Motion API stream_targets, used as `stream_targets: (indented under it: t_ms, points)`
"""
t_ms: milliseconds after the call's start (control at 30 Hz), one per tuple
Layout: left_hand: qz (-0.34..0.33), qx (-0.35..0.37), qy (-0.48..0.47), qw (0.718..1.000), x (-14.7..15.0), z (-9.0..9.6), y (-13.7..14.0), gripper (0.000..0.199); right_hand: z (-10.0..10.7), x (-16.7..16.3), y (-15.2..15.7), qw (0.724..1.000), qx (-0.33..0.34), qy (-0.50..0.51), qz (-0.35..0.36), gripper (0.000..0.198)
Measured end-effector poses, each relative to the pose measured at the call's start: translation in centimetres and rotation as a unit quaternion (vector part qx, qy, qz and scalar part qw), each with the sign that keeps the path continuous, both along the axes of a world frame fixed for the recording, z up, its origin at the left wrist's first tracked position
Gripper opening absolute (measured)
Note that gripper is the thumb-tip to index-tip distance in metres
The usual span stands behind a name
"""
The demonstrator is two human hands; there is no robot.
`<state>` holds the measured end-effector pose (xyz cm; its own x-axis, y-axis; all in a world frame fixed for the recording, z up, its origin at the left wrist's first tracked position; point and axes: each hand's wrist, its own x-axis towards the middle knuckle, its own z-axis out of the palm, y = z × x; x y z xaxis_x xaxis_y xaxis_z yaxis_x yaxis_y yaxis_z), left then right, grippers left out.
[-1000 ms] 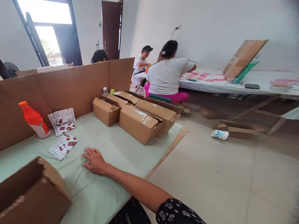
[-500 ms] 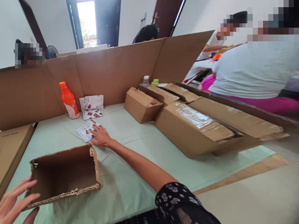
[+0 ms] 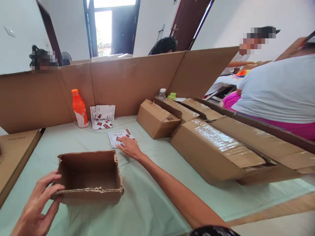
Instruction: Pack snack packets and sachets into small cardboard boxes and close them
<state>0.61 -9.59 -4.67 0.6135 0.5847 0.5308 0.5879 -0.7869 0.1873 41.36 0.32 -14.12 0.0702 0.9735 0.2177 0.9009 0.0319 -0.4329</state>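
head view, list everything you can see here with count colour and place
open box: 1, brown, near centre of cloth
sachets: 3 packs, white and red, one mid-cloth, two by the bottle
bottle: 1, orange, at the cardboard wall
sealed cartons: several, brown, right side
cloth: 1, pale green, under everything
cardboard wall: 1, brown, behind
other people: four, beyond the wall and at right
left hand: touching the open box
right hand: flat on the mid-cloth sachet

This is a simple packing workroom inside a plain white-walled building. Several taped brown cardboard boxes (image 3: 216, 149) stand on a table with a pale green cloth (image 3: 147, 203), behind a tall brown cardboard partition (image 3: 128, 82). Other people work at neighbouring places, and small white printed sachets (image 3: 102, 112) lie ready.
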Motion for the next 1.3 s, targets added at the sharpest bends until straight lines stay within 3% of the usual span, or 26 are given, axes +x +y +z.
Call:
stream_targets:
  t_ms: [100, 167, 300, 433, 533, 700, 833, 933, 1067, 1200, 1300]
  points:
    - [0.013, 0.009, -0.015, 1.0, 3.4, -0.1, 0.7, 0.021, 2.6, 1.4, -3.9, 0.997, 0.055, 0.048, 0.015, 0.039]
    - [0.008, 0.027, -0.017, 0.999, 5.4, -0.1, 0.9, 0.02, 4.9, 1.6, -7.1, 0.984, 0.128, 0.121, 0.04, 0.041]
    - [0.004, 0.079, -0.006, 0.997, 7.7, 0.2, 1.2, 0.019, 9.8, 0.6, -12.0, 0.91, 0.286, 0.25, 0.164, 0.025]
    - [-0.004, 0.115, 0.036, 0.993, 7.7, 1.3, 1.2, 0.018, 12.3, -0.6, -12.8, 0.917, 0.245, 0.157, 0.272, 0.021]
    - [-0.02, 0.124, 0.073, 0.989, 6.8, 2.3, 1.2, 0.018, 12.3, -0.9, -12.3, 0.936, 0.183, 0.07, 0.292, 0.023]
    - [-0.018, 0.107, 0.108, 0.988, 6.0, 3.5, 1.0, 0.019, 12.3, 0.2, -13.3, 0.956, 0.122, -0.016, 0.265, 0.025]
    - [-0.032, 0.084, 0.101, 0.991, 6.0, 3.5, 1.1, 0.019, 12.6, 1.5, -14.0, 0.971, 0.087, -0.053, 0.214, 0.025]
    - [-0.041, 0.067, 0.079, 0.994, 5.7, 3.1, 1.3, 0.019, 11.5, 1.9, -13.7, 0.971, 0.074, -0.043, 0.225, 0.025]
    - [-0.045, 0.031, 0.04, 0.998, 5.2, 2.4, 1.4, 0.019, 9.8, 1.8, -13.5, 0.965, 0.111, 0.031, 0.236, 0.022]
    - [-0.026, 0.001, -0.038, 0.999, 4.5, 1.1, 0.6, 0.039, 10.2, 2.2, -13.3, 0.948, 0.233, 0.183, 0.117, 0.019]
    - [-0.025, -0.081, -0.153, 0.985, 3.7, -1.3, 1.0, 0.062, 10.5, 3.6, -10.6, 0.936, 0.275, 0.213, 0.048, 0.019]
